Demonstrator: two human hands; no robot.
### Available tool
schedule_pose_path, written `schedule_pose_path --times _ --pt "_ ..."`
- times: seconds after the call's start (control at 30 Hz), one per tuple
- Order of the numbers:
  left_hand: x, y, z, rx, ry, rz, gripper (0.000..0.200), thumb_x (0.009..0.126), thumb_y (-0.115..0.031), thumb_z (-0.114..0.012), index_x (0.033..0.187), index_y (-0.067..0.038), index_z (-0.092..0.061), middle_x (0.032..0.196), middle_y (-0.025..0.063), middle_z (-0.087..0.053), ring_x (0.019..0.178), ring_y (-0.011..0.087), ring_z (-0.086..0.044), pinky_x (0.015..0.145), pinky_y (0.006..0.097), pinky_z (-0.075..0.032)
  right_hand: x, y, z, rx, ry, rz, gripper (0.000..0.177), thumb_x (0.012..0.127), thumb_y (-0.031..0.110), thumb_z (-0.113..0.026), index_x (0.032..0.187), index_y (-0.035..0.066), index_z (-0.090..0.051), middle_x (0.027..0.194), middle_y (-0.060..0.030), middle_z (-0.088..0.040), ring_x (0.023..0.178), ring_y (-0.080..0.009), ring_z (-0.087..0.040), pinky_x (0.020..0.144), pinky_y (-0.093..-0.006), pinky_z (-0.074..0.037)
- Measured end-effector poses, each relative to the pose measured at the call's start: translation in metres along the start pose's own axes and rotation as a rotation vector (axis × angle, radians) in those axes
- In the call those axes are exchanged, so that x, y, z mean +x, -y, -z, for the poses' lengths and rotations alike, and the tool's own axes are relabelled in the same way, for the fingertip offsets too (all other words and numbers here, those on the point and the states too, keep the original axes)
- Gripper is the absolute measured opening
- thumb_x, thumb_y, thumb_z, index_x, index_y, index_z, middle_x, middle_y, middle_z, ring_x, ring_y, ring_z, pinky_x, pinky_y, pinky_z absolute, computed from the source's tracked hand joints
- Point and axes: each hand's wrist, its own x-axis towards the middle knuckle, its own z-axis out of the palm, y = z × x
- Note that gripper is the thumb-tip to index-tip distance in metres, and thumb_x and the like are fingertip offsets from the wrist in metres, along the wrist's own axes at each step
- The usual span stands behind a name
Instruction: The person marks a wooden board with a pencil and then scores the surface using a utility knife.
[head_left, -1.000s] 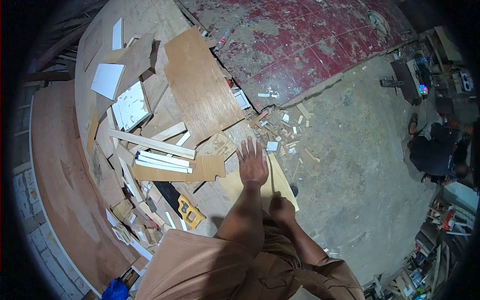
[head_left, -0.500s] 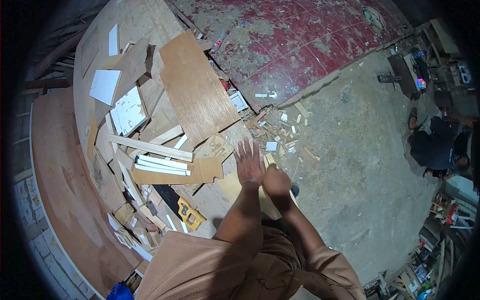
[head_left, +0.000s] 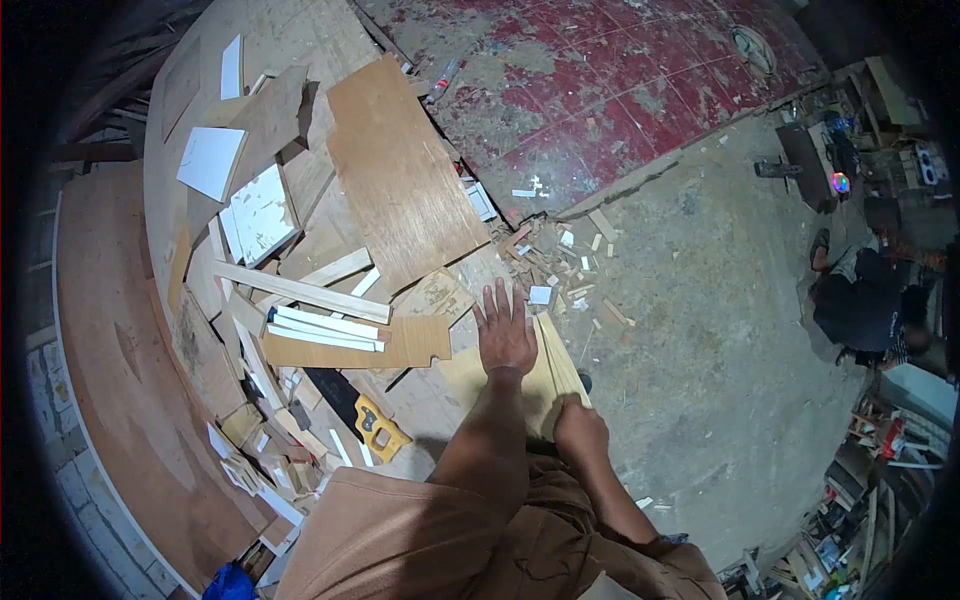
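Left hand open, fingers spread on board: press firmly. Right hand fisted at its near edge; guide strokes evenly.

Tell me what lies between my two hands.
Only a bare stretch of the pale wooden board, seen in the head view: the left hand lies flat on it, the right hand sits at its near edge.
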Motion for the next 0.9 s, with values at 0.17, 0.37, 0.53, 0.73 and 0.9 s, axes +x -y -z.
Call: schedule_pose_path --times 0.17,0.37,0.53,0.73,0.9 --pt "0.0 0.0 -0.002 -0.003 -0.013 0.013 0.065 0.094 -0.027 -0.041 0.151 -0.007 -0.021 0.158 0.0192 -0.011 0.145 0.0421 -0.01 0.116 0.0575 -0.008 0.078 0.026 -0.005 0.014 -0.127 0.092 0.026 0.09 0.018 -0.043 0.098 0.0 -0.06 0.091 -0.0278 -0.066 0.09 -0.0453 -0.065 0.079 -0.0548 -0.049" --pt "0.001 0.0 -0.005 0.021 -0.04 0.018 0.064 0.094 -0.028 -0.041 0.151 -0.006 -0.023 0.158 0.02 -0.013 0.145 0.0422 -0.01 0.116 0.0574 -0.009 0.036 0.001 -0.014 -0.001 -0.118 0.11 0.024 0.092 0.014 -0.041 0.104 -0.001 -0.056 0.085 -0.0297 -0.066 0.083 -0.0454 -0.067 0.074 -0.0557 -0.051" --pt "-0.001 -0.001 0.0 -0.007 -0.033 0.004 0.065 0.093 -0.027 -0.042 0.151 -0.007 -0.021 0.158 0.0205 -0.012 0.145 0.0421 -0.009 0.116 0.0576 -0.009 -0.034 -0.008 0.009 -0.022 -0.037 -0.044 0.022 0.089 0.013 -0.044 0.099 -0.003 -0.057 0.082 -0.0296 -0.066 0.081 -0.0465 -0.066 0.071 -0.0558 -0.051" --pt "0.0 -0.001 -0.003 0.007 -0.023 0.013 0.066 0.093 -0.027 -0.043 0.152 -0.009 -0.02 0.158 0.0193 -0.011 0.146 0.0411 -0.009 0.116 0.0575 -0.008 0.044 0.023 0.006 -0.073 -0.086 0.08 0.027 0.089 0.017 -0.047 0.096 -0.003 -0.063 0.092 -0.0287 -0.067 0.087 -0.0455 -0.066 0.079 -0.0534 -0.052" --pt "0.002 0.003 -0.008 0.015 0.018 0.025 0.066 0.093 -0.028 -0.044 0.152 -0.01 -0.02 0.159 0.0178 -0.011 0.146 0.0395 -0.009 0.117 0.0565 -0.008 0.089 0.059 0.006 0.0 -0.104 0.088 0.031 0.09 0.02 -0.045 0.102 -0.003 -0.063 0.093 -0.0292 -0.066 0.092 -0.0441 -0.065 0.081 -0.0528 -0.051"
